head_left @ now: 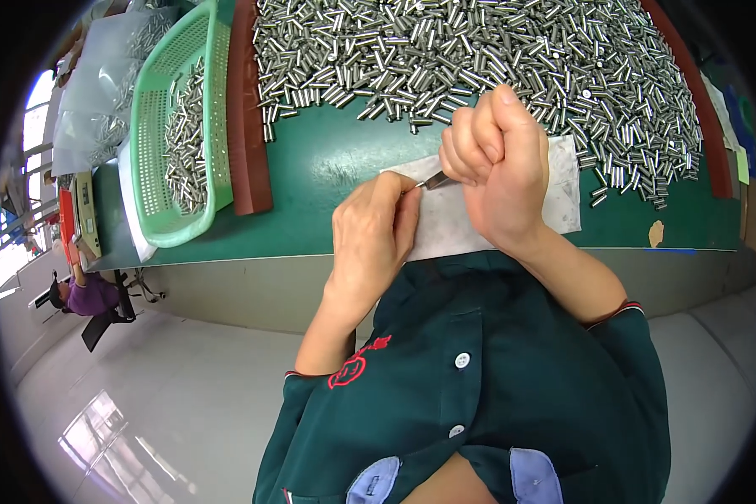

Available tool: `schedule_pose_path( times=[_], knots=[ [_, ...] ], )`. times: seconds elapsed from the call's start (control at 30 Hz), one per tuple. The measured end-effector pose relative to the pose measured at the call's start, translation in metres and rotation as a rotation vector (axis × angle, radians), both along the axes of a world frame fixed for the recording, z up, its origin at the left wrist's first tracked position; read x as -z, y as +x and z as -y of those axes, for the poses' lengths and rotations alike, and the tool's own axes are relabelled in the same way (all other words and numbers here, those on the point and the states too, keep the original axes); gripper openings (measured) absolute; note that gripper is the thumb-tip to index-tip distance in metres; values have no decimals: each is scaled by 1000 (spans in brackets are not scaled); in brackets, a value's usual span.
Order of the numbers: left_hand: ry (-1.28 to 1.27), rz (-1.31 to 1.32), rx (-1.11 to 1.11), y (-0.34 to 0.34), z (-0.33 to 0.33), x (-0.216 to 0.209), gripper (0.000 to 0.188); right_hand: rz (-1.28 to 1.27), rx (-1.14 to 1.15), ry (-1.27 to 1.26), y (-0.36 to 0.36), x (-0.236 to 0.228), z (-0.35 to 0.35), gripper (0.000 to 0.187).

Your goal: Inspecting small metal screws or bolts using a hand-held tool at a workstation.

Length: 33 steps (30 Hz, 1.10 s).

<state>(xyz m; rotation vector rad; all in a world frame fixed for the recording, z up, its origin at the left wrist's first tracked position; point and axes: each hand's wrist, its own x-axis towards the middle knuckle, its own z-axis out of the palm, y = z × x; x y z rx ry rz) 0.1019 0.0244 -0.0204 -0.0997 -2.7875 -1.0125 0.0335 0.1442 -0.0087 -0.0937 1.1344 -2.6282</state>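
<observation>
My right hand point(504, 164) is closed in a fist around a slim, pointed dark metal tool point(434, 180); most of it is hidden in the palm. The tool's tip points left and meets the fingertips of my left hand point(374, 220). Thumb and forefinger of that left hand are pinched together, and whatever is between them is too small or hidden to make out. Both hands are above a whitish, smudged cloth or sheet point(567, 193) at the table's near edge. Just beyond them spreads a large heap of short shiny metal pins point(479, 50).
A green perforated basket point(149, 181) with more pins stands at the left. Reddish-brown strips point(248, 126) border the heap on the green tabletop point(311, 181). Clear plastic bags point(97, 92) lie farther left. A seated person in purple point(92, 294) is in the left background.
</observation>
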Motion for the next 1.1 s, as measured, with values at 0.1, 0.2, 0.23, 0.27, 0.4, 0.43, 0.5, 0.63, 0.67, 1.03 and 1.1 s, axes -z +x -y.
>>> schedule_pose_path(
  times=[0.1,0.2,0.23,0.27,0.4,0.43,0.5,0.63,0.67,1.03,1.1],
  knots=[
    [5,-2,1,0,0,-1,11,5,-1,9,0,0,1,39],
    [22,-10,-4,0,0,-1,10,-5,2,10,0,0,1,39],
    [25,-11,-3,-1,0,-1,10,-5,1,11,0,0,1,39],
    [27,-12,-3,-1,0,-1,10,-4,0,7,0,0,2,39],
    [32,-7,-8,0,1,-2,10,-13,-3,0,-1,0,2,39],
    [34,-7,-7,0,1,-2,10,-13,-5,0,-1,0,2,39],
    [38,-6,-8,-1,1,-1,10,-19,-13,-18,-1,1,2,39],
    [43,-17,-9,0,2,-1,10,23,-3,-88,-1,1,1,41],
    [47,-14,-10,0,2,0,9,21,-3,-87,0,1,1,41],
    [129,5,-40,-2,3,3,10,-199,2,108,9,2,12,38],
    [140,-10,-42,-1,3,2,10,-240,29,169,13,-1,15,38]
  ],
)
